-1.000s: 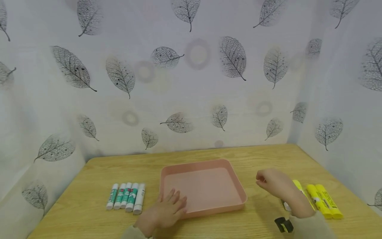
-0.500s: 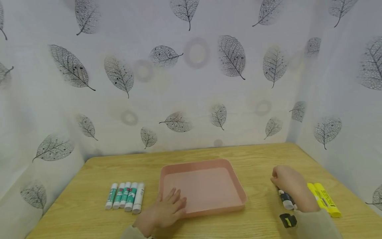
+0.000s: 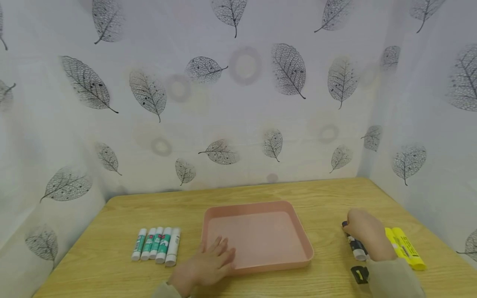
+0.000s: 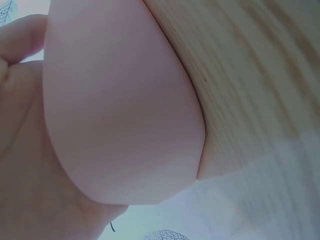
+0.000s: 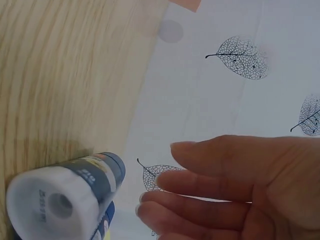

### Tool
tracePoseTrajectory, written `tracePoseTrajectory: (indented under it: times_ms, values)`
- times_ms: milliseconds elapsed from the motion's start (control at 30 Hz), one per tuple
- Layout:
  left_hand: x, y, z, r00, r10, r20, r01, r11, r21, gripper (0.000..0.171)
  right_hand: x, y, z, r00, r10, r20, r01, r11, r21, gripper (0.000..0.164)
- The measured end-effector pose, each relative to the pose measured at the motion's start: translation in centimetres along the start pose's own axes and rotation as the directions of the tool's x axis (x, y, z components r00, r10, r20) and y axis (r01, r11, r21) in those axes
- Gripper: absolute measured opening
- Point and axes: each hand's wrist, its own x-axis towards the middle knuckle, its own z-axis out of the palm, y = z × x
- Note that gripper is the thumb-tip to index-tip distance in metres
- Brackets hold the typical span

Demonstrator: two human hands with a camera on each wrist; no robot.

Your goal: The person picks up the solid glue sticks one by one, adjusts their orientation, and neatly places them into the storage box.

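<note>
My left hand (image 3: 205, 265) rests on the near left corner of a shallow pink tray (image 3: 273, 267), fingers spread over its rim. In the left wrist view, the palm lies along the tray's outer wall (image 4: 120, 100). Over on the right, my right hand (image 3: 367, 231) hovers at a dark navy glue stick (image 3: 355, 246) with a white end. In the right wrist view, that glue stick (image 5: 92, 175) lies beside the relaxed fingers (image 5: 200, 187), apart from them. A second dark stick (image 5: 106, 220) shows partly behind it. Nothing is in the right hand.
Several green-and-white glue sticks (image 3: 164, 246) lie in a row left of the tray. Yellow glue sticks (image 3: 408, 248) lie right of the right hand, partly covered by it. A leaf-printed curtain (image 3: 238, 103) surrounds the wooden table (image 3: 298, 194).
My right hand has moved right, from beside the tray to the dark glue sticks, uncovering one. The tray has shifted slightly right along with my left hand.
</note>
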Motion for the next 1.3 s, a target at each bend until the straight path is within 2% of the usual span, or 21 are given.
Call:
tracePoseTrajectory:
  times_ms: [200,433,633,867,1300]
  values:
    - [0.0,-0.1,0.0,1.000,0.003,-0.002,-0.003,1.000,-0.015,0.054,0.2,0.4,0.2,0.999,0.024,0.023,-0.024,1.000,0.003,0.011]
    - [-0.1,-0.1,-0.3,1.000,-0.004,0.009,0.004,1.000,-0.031,0.056,0.3,0.4,0.7,0.998,0.016,0.067,-0.012,0.998,-0.055,0.011]
    - [0.1,-0.5,0.2,1.000,0.011,0.011,-0.010,0.999,-0.050,0.054,0.5,0.2,1.2,0.998,0.014,0.067,-0.011,0.998,-0.055,0.008]
    - [-0.2,-0.3,-0.2,1.000,0.020,0.017,-0.019,0.998,-0.059,0.055,0.6,-0.3,1.9,0.998,0.010,0.062,-0.008,0.999,-0.037,0.015]
    - [-0.2,-0.4,-0.2,1.000,0.015,0.018,-0.013,0.997,-0.075,0.056,0.8,-1.0,2.8,0.993,-0.114,0.037,0.113,0.993,0.017,0.024]
